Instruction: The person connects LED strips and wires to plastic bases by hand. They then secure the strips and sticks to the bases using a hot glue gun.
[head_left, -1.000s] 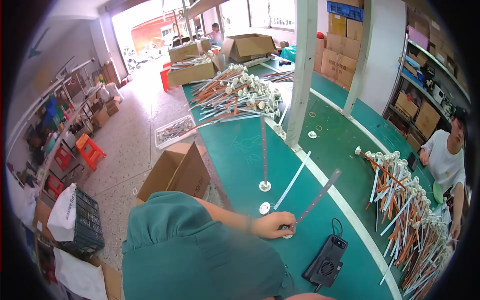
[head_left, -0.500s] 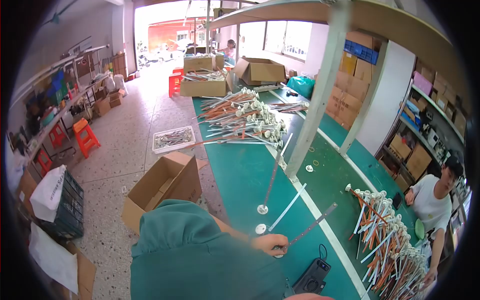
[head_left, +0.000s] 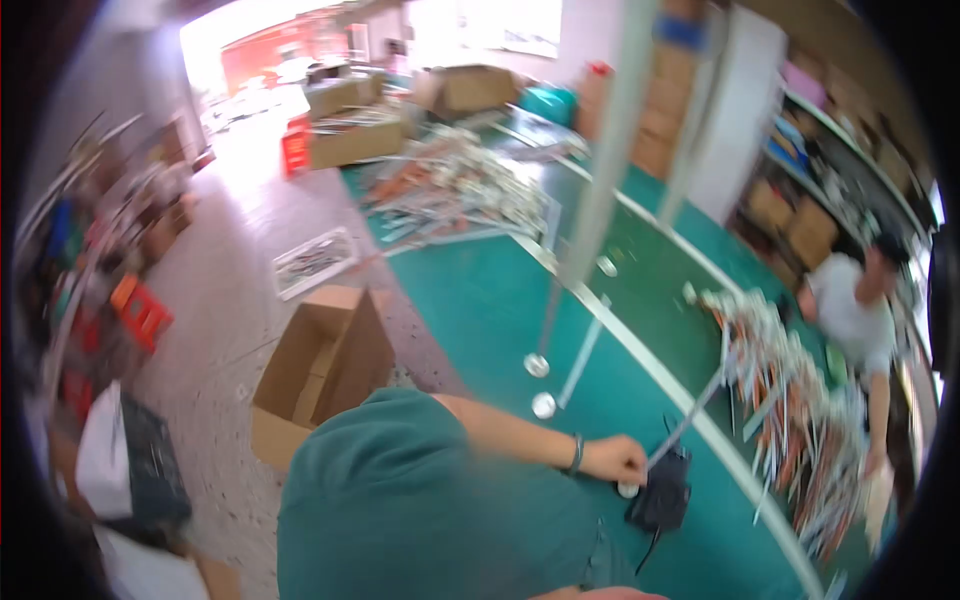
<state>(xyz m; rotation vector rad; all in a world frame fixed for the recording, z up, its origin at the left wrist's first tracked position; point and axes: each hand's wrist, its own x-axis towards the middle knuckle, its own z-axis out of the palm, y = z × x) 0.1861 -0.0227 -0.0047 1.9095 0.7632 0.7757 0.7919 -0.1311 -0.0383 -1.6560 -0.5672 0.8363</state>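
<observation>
My left hand [head_left: 612, 459], wearing a dark band on the wrist, reaches across the green tabletop [head_left: 455, 300]. Its fingers are closed on the round-based end of a long flat strip [head_left: 688, 425], which points up and to the right. Beneath the fingers a white disc [head_left: 628, 490] shows. Right beside the hand lies a black device with a cord [head_left: 662, 492]. Two more strips lie nearby, with a white round base [head_left: 537, 366] and another round base [head_left: 543, 405]. Only a sliver of skin appears at the bottom edge; my right hand itself is out of sight.
A large pile of strips [head_left: 455, 190] covers the table's far end. Another pile [head_left: 800, 420] lies at right, where a co-worker [head_left: 850, 310] reaches over it. An open carton [head_left: 325, 370] stands on the left, and a pale post [head_left: 605, 180] rises from the table.
My left hand has moved right along the table with the strip, and is now beside the black device. The view has shifted and blurred.
</observation>
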